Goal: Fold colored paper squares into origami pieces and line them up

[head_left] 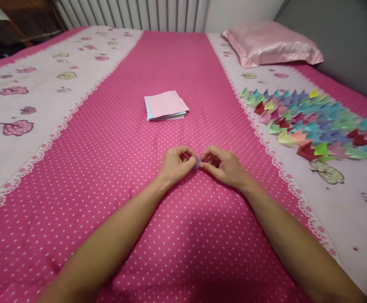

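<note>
Between my two hands is a small folded piece of purple paper (pixel 197 163), mostly covered by the fingers. My left hand (pixel 177 162) pinches its left side between thumb and fingers. From the other side, my right hand (pixel 223 165) closes its thumb and fingertips on the right edge. Both hands are low over the pink dotted bedspread (pixel 133 164). Beyond them lies a stack of square paper sheets (pixel 166 104), pale pink on top with light blue showing beneath. The fold details of the purple piece are too small to make out.
To the right, many folded paper boats (pixel 316 120) in several colours stand in rows on the bed. A shiny pink pillow (pixel 272 44) lies at the back right, near a grey panel (pixel 338 42). A white radiator (pixel 133 14) stands behind the bed.
</note>
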`<state>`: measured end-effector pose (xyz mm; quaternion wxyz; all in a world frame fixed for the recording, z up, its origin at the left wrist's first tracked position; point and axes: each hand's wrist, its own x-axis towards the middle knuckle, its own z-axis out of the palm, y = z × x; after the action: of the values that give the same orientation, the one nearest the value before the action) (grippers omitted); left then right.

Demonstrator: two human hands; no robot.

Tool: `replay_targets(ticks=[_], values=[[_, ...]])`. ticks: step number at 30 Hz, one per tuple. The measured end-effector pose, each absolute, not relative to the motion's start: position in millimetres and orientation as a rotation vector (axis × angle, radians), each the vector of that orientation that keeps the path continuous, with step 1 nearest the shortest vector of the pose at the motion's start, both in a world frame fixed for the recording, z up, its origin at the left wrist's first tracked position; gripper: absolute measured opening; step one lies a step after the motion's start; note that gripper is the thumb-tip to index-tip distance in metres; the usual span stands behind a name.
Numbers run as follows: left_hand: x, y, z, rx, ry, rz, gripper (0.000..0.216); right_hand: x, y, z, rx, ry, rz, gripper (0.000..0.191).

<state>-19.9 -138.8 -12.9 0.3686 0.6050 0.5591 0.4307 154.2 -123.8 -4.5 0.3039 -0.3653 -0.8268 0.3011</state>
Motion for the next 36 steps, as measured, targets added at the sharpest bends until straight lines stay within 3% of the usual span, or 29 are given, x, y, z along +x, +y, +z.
replay_targets(ticks=[16, 26, 36], values=[[-23.3, -137.2, -11.5, 1.417, 1.260, 1.101, 0.016, 153.3, -122.2, -6.5, -0.968, -2.099, 0.789, 0.011], [-22.5, -140.2, -5.6, 1.743, 1.406, 1.070, 0.012, 152.6, -121.4, -8.1, -0.962, -2.065, 0.879, 0.009], [-22.3, -141.5, -5.4, 1.928, 1.413, 1.121, 0.005, 152.9, -123.1, -4.1, -0.908, -2.172, 0.763, 0.003]])
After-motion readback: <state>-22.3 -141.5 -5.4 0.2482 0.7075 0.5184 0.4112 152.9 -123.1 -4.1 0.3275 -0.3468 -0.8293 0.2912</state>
